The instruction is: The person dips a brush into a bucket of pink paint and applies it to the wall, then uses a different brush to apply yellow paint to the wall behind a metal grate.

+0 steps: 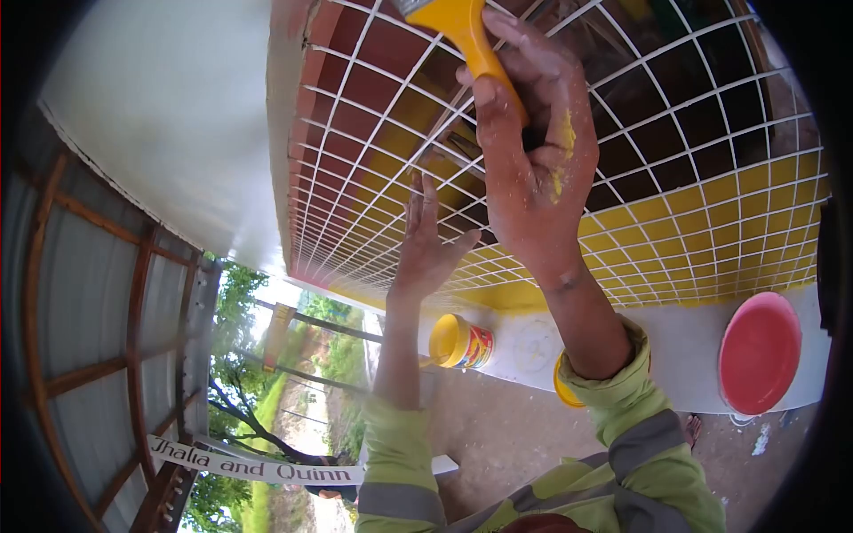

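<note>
Firstly, the setting: a corrugated metal roof [75,258] on brown framing, left; a smooth white panel [178,115] next to it; green foliage [235,293] beyond the open side; brown ground [498,409] below.

One white wire grille [672,110], large, square-meshed, with yellow and reddish-brown surfaces behind it.

One white desk [675,355], narrow, running beneath the grille.

One long white sign [253,464], lower left, dark lettering, reading "Jhalia and Quinn"; the first letter may be a T.

One pink basin [760,354], round, at the desk's right end.

One yellow bucket [449,339], at the desk's left part, its red and blue label [481,346] too small to read.

One yellow container [565,382], mostly hidden behind the right forearm.

One right hand [542,151], yellow smears on the skin, pinching a brush handle between thumb and fingers.

One left hand [426,244], spread, holding nothing, near the grille; contact cannot be told.

One paintbrush [462,27], yellow-handled, in the right hand before the grille, its bristles cut off by the view's upper edge.
</note>
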A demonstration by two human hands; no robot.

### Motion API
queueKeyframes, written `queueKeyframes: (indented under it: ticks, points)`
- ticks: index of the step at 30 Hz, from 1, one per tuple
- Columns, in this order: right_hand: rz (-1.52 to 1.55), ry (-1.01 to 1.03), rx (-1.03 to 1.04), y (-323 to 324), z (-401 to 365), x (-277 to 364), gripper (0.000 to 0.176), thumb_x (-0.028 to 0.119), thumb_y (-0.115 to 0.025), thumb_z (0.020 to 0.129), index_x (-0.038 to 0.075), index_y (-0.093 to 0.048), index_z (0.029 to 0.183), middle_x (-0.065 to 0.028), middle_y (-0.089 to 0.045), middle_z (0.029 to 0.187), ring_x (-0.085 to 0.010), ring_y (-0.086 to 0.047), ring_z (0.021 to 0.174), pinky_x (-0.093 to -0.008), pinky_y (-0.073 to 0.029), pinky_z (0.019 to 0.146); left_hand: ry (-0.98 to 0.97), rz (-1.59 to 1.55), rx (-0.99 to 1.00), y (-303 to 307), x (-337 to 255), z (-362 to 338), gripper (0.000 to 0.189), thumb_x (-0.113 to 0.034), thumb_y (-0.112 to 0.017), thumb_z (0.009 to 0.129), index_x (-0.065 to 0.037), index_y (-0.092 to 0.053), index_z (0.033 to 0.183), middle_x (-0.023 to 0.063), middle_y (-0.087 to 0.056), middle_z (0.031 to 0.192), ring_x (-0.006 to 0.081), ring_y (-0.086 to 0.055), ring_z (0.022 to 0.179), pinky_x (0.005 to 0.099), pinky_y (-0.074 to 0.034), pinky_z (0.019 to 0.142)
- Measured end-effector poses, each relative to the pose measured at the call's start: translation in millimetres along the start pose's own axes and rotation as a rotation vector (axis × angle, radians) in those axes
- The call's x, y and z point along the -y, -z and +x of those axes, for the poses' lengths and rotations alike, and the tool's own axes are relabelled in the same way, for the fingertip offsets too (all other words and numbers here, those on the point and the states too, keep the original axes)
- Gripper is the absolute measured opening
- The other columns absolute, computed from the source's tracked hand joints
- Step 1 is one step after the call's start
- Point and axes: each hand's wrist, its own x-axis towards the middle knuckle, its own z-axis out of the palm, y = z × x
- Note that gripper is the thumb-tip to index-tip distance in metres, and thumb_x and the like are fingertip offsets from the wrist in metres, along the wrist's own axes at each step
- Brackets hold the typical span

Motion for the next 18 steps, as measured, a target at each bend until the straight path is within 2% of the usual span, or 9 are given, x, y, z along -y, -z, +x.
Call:
queueKeyframes:
  ticks: [1,3,4,7,11,13,14,17,18]
  points:
    - [0.01,0.021,-0.018,-7,2,-6,0.035,-0.002,-0.054,0.097,-0.003,-0.051,0.132,-0.0156,-0.061,0.124,-0.0195,-0.064,0.108,-0.0286,-0.05,0.091,-0.011,0.03,-0.003,-3,5,0,0.112,-0.039,-0.078,0.08,-0.011,-0.004,0.16,0.02,-0.009,0.165,0.0377,-0.012,0.152,0.0454,-0.021,0.123]
    - [0.028,0.068,-0.05,-26,-1,-16,0.039,-0.008,-0.056,0.09,-0.001,-0.054,0.129,-0.0184,-0.063,0.114,-0.027,-0.067,0.102,-0.0323,-0.052,0.085,0.055,-0.226,0.057,-7,10,-2,0.105,-0.037,-0.077,0.08,-0.008,-0.013,0.158,0.021,-0.017,0.163,0.0375,-0.019,0.15,0.0452,-0.025,0.121]
    - [-0.035,0.039,0.014,-35,-11,-20,0.044,-0.008,-0.058,0.088,0.003,-0.054,0.131,-0.0185,-0.063,0.112,-0.0311,-0.067,0.095,-0.0356,-0.053,0.083,0.133,-0.511,0.125,0,2,-5,0.1,-0.036,-0.077,0.081,-0.007,-0.018,0.157,0.0214,-0.022,0.161,0.0375,-0.023,0.149,0.0451,-0.027,0.12]
    - [-0.07,-0.185,0.223,-46,-44,-19,0.036,-0.001,-0.056,0.094,-0.001,-0.056,0.129,-0.0169,-0.064,0.122,-0.0259,-0.066,0.11,-0.033,-0.051,0.093,0.21,-0.678,0.165,24,-20,-12,0.08,-0.031,-0.074,0.083,-0.004,-0.035,0.148,0.0236,-0.035,0.151,0.0375,-0.031,0.143,0.0433,-0.03,0.117]
    - [-0.165,-0.297,0.363,-27,-57,-14,0.037,-0.002,-0.057,0.09,0.002,-0.059,0.128,-0.0176,-0.065,0.118,-0.0297,-0.068,0.105,-0.0364,-0.052,0.091,0.17,-0.724,0.093,30,-33,-10,0.078,-0.03,-0.073,0.084,-0.003,-0.035,0.147,0.0247,-0.033,0.152,0.038,-0.03,0.143,0.0436,-0.028,0.118]
    - [-0.209,-0.296,0.411,-13,-53,-8,0.037,-0.002,-0.057,0.09,0.003,-0.06,0.127,-0.0164,-0.066,0.117,-0.0299,-0.068,0.103,-0.0376,-0.053,0.09,0.152,-0.614,0.11,28,-30,-10,0.079,-0.03,-0.073,0.085,-0.003,-0.034,0.148,0.0251,-0.03,0.153,0.0386,-0.029,0.144,0.044,-0.025,0.119]
    - [-0.274,-0.345,0.481,-8,-43,-5,0.035,-0.002,-0.057,0.09,0.004,-0.062,0.125,-0.0161,-0.067,0.117,-0.0263,-0.069,0.104,-0.0362,-0.054,0.089,0.138,-0.492,0.146,27,-26,-6,0.081,-0.032,-0.073,0.085,-0.004,-0.032,0.149,0.0253,-0.029,0.154,0.0389,-0.027,0.145,0.0444,-0.024,0.12]
    - [-0.298,-0.35,0.525,-3,-6,-1,0.034,-0.002,-0.058,0.09,0.003,-0.062,0.123,-0.0159,-0.067,0.118,-0.0222,-0.069,0.104,-0.0335,-0.054,0.088,0.112,-0.256,0.122,25,-25,-3,0.097,-0.039,-0.074,0.084,-0.008,-0.015,0.155,0.023,-0.016,0.161,0.0393,-0.017,0.15,0.0441,-0.017,0.123]
    - [-0.284,-0.269,0.468,-2,3,-3,0.034,-0.003,-0.057,0.09,0.003,-0.062,0.123,-0.0155,-0.067,0.118,-0.021,-0.068,0.104,-0.0325,-0.054,0.088,0.104,-0.198,0.095,26,-27,-2,0.105,-0.042,-0.074,0.084,-0.01,-0.008,0.158,0.0219,-0.011,0.163,0.0393,-0.013,0.151,0.0438,-0.015,0.124]
